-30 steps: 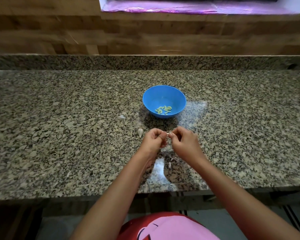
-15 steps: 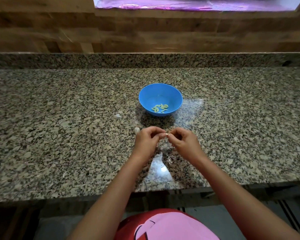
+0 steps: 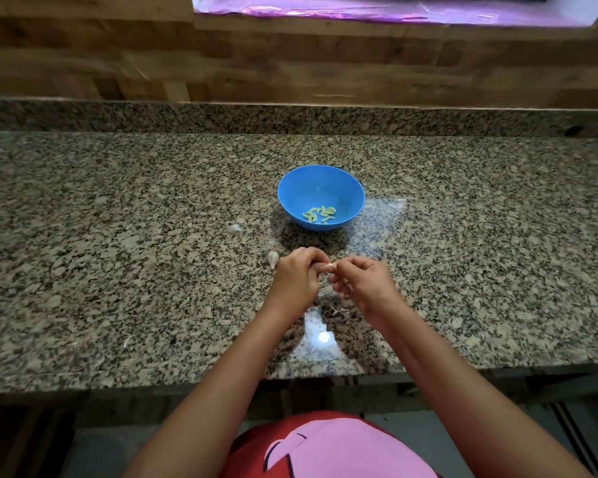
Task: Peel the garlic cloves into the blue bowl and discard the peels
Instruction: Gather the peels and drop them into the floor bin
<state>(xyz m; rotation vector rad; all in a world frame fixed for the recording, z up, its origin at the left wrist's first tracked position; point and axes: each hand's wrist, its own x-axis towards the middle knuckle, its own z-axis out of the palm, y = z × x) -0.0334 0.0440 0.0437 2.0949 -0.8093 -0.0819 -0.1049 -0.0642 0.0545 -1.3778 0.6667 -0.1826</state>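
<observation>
**Left hand (image 3: 296, 276) & right hand (image 3: 363, 288) pinch one garlic clove (image 3: 329, 267)**

Hands meet fingertip to fingertip above the granite counter (image 3: 118, 270), w/ the small pale clove caught between them. Fingers of both are curled in round it. The right hand is motion-blurred, so which fingers do the gripping can't be made out, prob. thumb & forefinger. Both forearms come up from the bottom of the view, over the counter's front edge.

The blue bowl (image 3: 311, 188) stands upright on the counter just beyond the hands, apart from them, approx. centre. Inside, at the bottom toward the near side, is a small heap of peeled cloves (image 3: 320, 214), looking yellow-green against the blue.

One unpeeled clove (image 3: 272, 258) lies on the counter just left of the left hand, papery skin on. A whitish peel scrap (image 3: 235, 227) lies further off, near the bowl's left side. More thin peel bits (image 3: 339, 311) lie on the counter under the wrists, beside a bright light reflection (image 3: 320, 336).

Behind the counter: a granite upstand, then a wood-plank wall (image 3: 290, 63). A red & pink shirt (image 3: 325, 450) shows at the bottom of the view.
</observation>
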